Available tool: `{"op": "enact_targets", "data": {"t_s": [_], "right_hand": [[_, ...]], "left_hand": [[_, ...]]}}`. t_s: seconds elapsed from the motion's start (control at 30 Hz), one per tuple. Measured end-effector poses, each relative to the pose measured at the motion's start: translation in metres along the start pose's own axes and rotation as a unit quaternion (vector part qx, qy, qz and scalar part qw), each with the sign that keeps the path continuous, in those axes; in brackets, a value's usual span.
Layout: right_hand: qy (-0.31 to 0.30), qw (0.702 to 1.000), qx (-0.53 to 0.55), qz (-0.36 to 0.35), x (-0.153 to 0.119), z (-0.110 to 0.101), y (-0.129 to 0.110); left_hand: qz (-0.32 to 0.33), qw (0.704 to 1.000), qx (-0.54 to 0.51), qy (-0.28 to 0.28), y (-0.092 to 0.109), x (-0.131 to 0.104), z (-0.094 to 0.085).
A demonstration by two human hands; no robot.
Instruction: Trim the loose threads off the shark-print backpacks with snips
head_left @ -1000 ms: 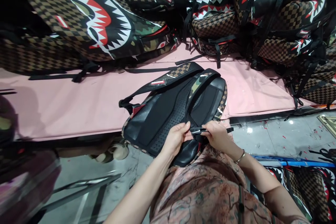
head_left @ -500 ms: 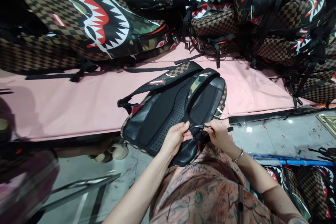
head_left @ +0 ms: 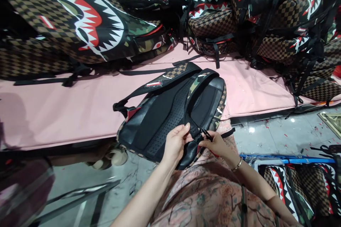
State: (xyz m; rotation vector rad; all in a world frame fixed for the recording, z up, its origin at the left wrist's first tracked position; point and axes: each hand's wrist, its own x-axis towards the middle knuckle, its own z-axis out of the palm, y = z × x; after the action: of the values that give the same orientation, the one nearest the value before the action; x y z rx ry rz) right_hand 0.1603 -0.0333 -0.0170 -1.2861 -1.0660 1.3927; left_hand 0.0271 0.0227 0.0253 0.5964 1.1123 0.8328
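A backpack point(head_left: 162, 113) lies with its black padded back upward, partly on the pink table and partly toward my lap. Its shoulder straps are camouflage and brown check. My left hand point(head_left: 177, 140) pinches the lower end of the near shoulder strap point(head_left: 190, 122), beside a black buckle point(head_left: 197, 136). Close against that buckle, my right hand point(head_left: 217, 145) is closed around what looks like small dark thread snips point(head_left: 206, 133), their narrow blades apart near the webbing. Fingers hide most of the tool. A loose black strap end point(head_left: 228, 133) sticks out past my right hand.
More shark-mouth backpacks point(head_left: 87, 25) line the back of the pink table point(head_left: 66, 113), with a pile of bags point(head_left: 279, 46) at right. A blue-edged container point(head_left: 293, 159) with backpacks stands at lower right. Metal legs point(head_left: 82, 191) show at lower left.
The blades at the right hand have gone from together to apart, and that hand has shifted slightly down and toward the buckle. The left hand keeps its pinch; the whole view has shifted slightly.
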Motion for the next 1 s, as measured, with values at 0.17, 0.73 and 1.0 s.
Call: {"op": "enact_targets", "data": {"t_s": [0.17, 0.73, 1.0], "right_hand": [[0.0, 1.0, 0.013, 0.016, -0.001, 0.0, 0.004], [-0.004, 0.999, 0.038, 0.017, 0.002, -0.003, 0.003], [0.057, 0.998, -0.038, 0.001, 0.0, -0.002, 0.002]], "left_hand": [[-0.049, 0.998, -0.022, -0.013, 0.003, 0.003, -0.002], [0.022, 0.981, 0.149, -0.123, 0.014, -0.001, -0.001], [0.042, 0.984, 0.142, -0.097, 0.005, 0.007, -0.004]]}}
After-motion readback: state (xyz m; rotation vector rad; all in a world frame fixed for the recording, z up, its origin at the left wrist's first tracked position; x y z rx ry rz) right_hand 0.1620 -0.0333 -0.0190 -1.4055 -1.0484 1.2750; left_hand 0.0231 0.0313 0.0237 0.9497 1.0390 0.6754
